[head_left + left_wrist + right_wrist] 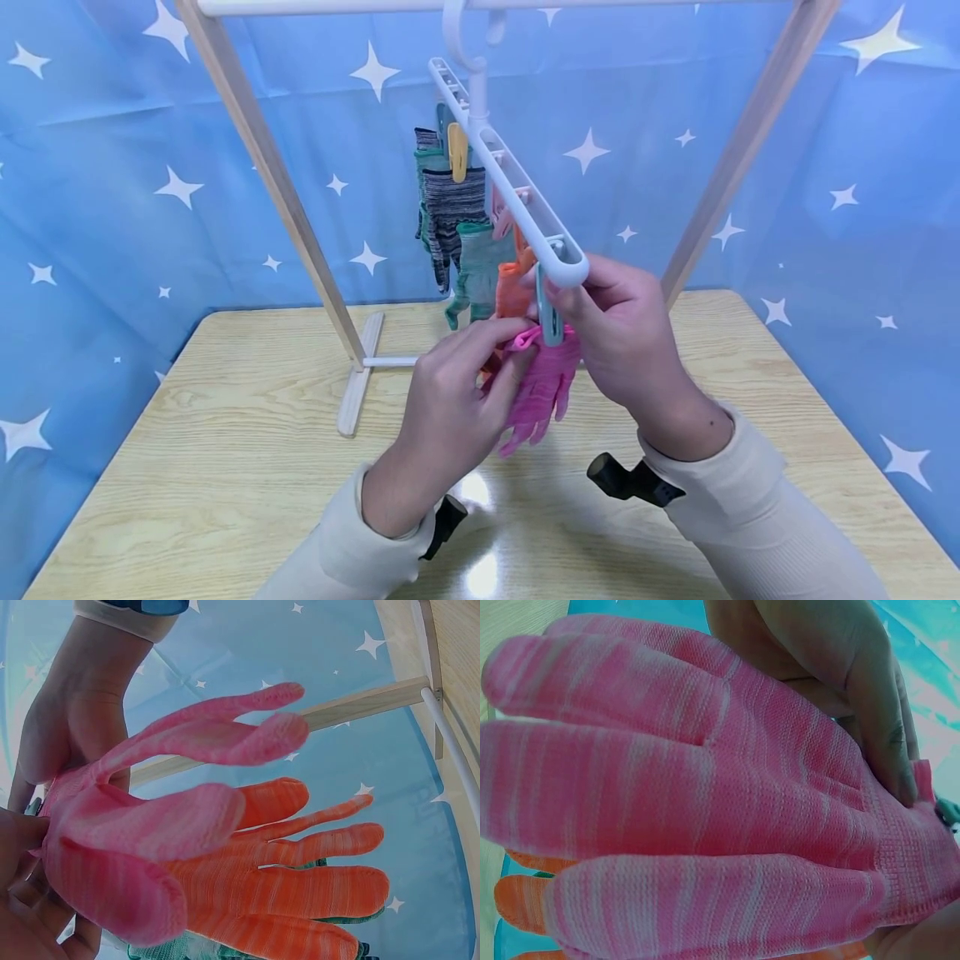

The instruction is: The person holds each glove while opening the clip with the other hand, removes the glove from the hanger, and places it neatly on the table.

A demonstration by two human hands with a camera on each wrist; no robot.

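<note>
A knitted pink glove (pixel 542 387) hangs fingers down below the near end of a pale blue clip hanger (pixel 517 187). My left hand (pixel 453 392) pinches the left side of its cuff between thumb and fingers. At that end of the hanger my right hand (pixel 630 333) grips a teal clothespin (pixel 551 321), whose lower tips lie over the pink cuff. Right behind it hangs an orange glove (pixel 300 885), partly hidden by my left hand in the head view. In the right wrist view the pink glove spreads across most of the picture.
Farther along the hanger hang a green glove (pixel 480 258) and a black-and-grey glove (pixel 453 200), with a yellow clothespin (pixel 457 152) above. The hanger's hook goes over a white rail (pixel 322 7) between wooden posts (pixel 270 167). The stand rests on a wood-grain table (pixel 247 467).
</note>
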